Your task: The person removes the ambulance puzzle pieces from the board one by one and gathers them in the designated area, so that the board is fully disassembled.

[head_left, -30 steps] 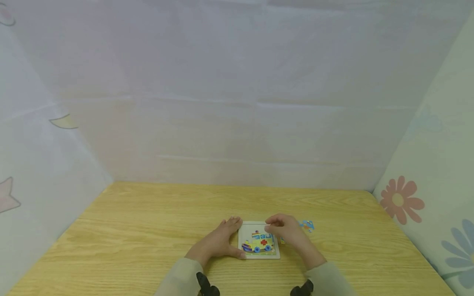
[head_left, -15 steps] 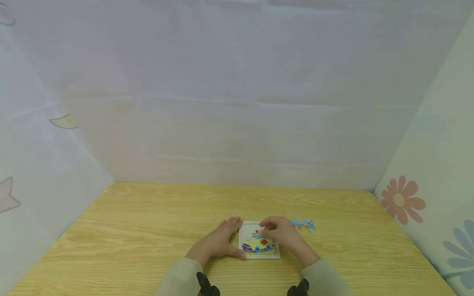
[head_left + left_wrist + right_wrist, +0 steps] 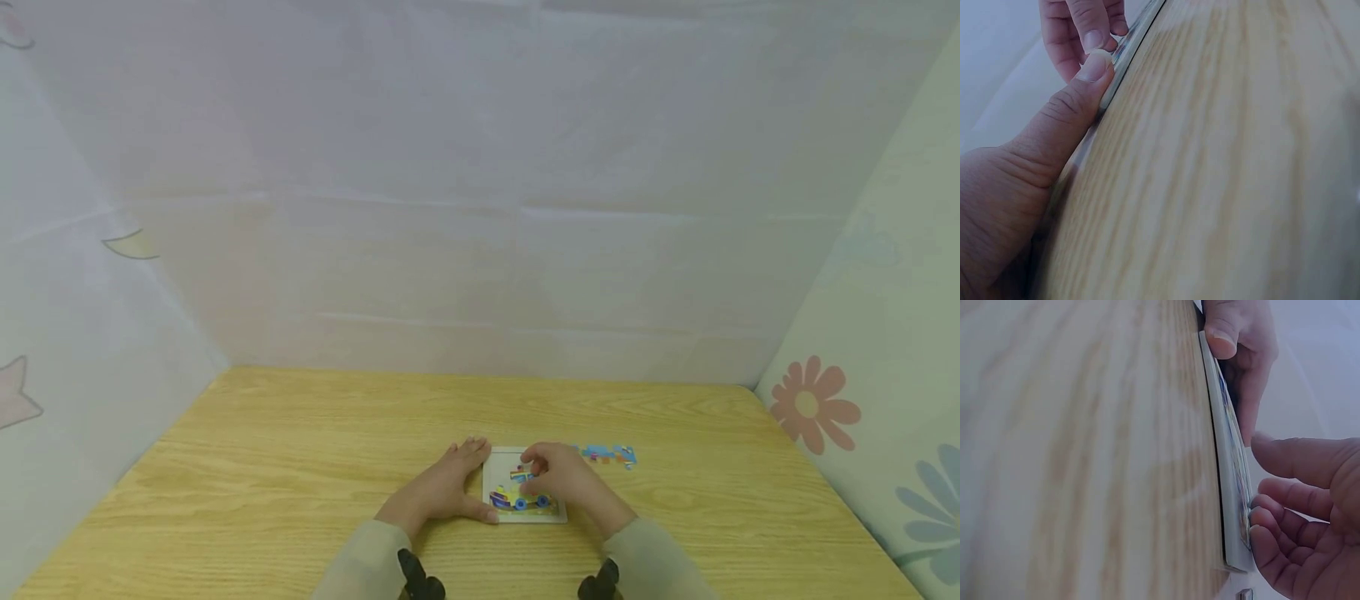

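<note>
A: Here we are at the wood-grain table [image 3: 322, 467], and the jigsaw puzzle tray [image 3: 500, 468] lies flat on it, near the person's side, right between the two hands.

B: And look at the left hand [image 3: 442, 493]! Fingers long and spread by the tray's left edge, thumb [image 3: 1075, 97] pressed at the near left corner. It isn't clenched round anything.

A: Why so wide, do you reckon?

B: I'd call it a brace: both ends of that side are covered, so a thin tray shouldn't skid if the other hand pushes.

A: Over to the right hand [image 3: 566, 481], then! It's above the tray's right part, thumb and fingers bent in toward the picture.

B: The right wrist view has those fingertips [image 3: 1260, 515] right down by the tray's face. Gripping a piece? (I'm squinting, honestly, and I can't tell.) Nothing shows between thumb and fingers, but anything small could be hidden.

A: Along the near side, blue wheels [image 3: 521, 504] under a yellow vehicle; farther up on the left, pale bare backing.

B: And the loose puzzle pieces [image 3: 615, 455], mostly blue, sit on the table beyond the right hand. Handy spot, I'd judge: within its reach, out of the bracing hand's way.
</note>
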A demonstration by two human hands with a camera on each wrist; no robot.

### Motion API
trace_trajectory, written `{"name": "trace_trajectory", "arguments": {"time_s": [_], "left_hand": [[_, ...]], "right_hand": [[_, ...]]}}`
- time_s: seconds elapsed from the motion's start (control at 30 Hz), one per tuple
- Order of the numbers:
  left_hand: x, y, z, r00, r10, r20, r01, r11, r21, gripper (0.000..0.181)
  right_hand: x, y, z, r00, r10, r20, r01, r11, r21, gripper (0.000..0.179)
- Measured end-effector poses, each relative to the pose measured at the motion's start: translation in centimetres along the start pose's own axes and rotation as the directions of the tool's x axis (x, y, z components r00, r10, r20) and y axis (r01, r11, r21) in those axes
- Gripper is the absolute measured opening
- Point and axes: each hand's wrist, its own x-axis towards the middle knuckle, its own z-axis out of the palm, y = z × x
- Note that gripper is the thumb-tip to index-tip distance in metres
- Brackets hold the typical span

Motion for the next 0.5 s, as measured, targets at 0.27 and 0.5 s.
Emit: {"name": "trace_trajectory", "arguments": {"time_s": [0.27,0.5], "left_hand": [[0.03,0.03,0.00,1.000,-0.008,0.002,0.008,1.000,0.009,0.109],[-0.07,0.05,0.03,1.000,-0.012,-0.001,0.012,1.000,0.004,0.109]], "right_hand": [[0.40,-0.02,0.44,1.000,-0.001,0.031,0.004,0.996,-0.094,0.034],[0.48,-0.32,0.58,0.999,-0.008,0.038,0.011,0.995,-0.097,0.031]]}}
